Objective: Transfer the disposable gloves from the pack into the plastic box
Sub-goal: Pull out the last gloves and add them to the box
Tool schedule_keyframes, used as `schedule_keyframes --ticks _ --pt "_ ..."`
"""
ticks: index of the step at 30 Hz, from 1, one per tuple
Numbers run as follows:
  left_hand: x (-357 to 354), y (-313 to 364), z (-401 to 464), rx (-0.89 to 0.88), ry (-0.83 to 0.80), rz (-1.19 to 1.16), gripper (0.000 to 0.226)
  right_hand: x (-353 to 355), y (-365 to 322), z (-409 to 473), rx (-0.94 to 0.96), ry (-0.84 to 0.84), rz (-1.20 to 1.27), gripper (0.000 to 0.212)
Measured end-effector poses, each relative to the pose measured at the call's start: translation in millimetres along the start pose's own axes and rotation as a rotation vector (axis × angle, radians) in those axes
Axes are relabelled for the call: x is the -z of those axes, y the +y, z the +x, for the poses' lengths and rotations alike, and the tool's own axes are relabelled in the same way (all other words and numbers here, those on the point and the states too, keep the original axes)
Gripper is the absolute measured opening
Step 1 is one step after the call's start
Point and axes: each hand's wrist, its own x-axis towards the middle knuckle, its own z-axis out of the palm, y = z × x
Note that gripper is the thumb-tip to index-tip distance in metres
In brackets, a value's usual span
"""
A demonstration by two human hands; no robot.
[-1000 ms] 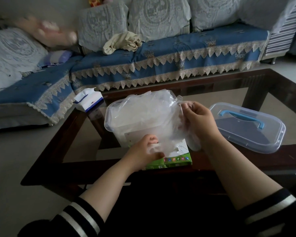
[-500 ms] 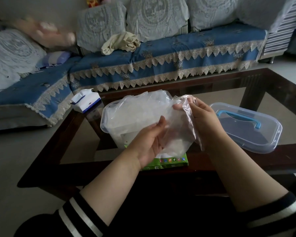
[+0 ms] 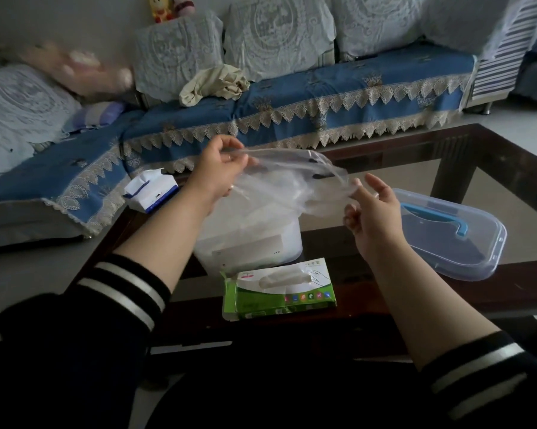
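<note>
Behind the table [image 3: 431, 144] ran a long sofa [image 3: 323, 88] under a blue cover with a lace-edged hem, grey lace cushions [image 3: 276, 35] propped along its back, a crumpled beige cloth [image 3: 214, 85] on the seat and two small toys [image 3: 171, 7] perched on top. Pale floor showed at the left and far right. The table had a dark wooden frame around a glass top. On it, near the front edge, lay the green pack [image 3: 279, 289], its top torn open. Just behind the pack stood the clear box [image 3: 248, 246], cloudy with gloves already inside. To the right, apart from the box, the lid [image 3: 453, 239] with its blue handle lay flat. A white and blue tissue pack [image 3: 151, 190] sat at the table's left edge, close to the sofa. Above the box a thin clear glove [image 3: 292, 178] hung stretched between both hands. The left hand [image 3: 217, 171] pinched one end, its fingers curled round the film. The right hand [image 3: 372, 212] caught the other end at the tips of its raised fingers, its lower fingers loosely bent. Both forearms were bare, with dark white-striped sleeves [image 3: 127, 289] pushed back.
</note>
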Motion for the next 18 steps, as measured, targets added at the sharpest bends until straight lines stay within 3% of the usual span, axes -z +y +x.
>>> schedule_keyframes --ticks 4,11,15,18 --pt "23.4 -18.3 21.2 0.037 -0.014 0.084 0.019 3.9 2.1 3.0 0.011 -0.059 -0.035 0.039" --pt "42.0 -64.7 45.5 -0.002 0.002 0.409 0.022 4.6 8.2 3.5 0.092 -0.18 -0.331 0.03" --pt "46.8 -76.0 51.9 -0.042 -0.014 0.63 0.013 2.5 12.7 0.5 0.116 -0.387 -0.627 0.02" --pt "50.7 -74.6 45.0 -0.085 -0.003 0.869 0.018 -2.9 24.5 -4.8 0.13 -0.592 -1.025 0.024"
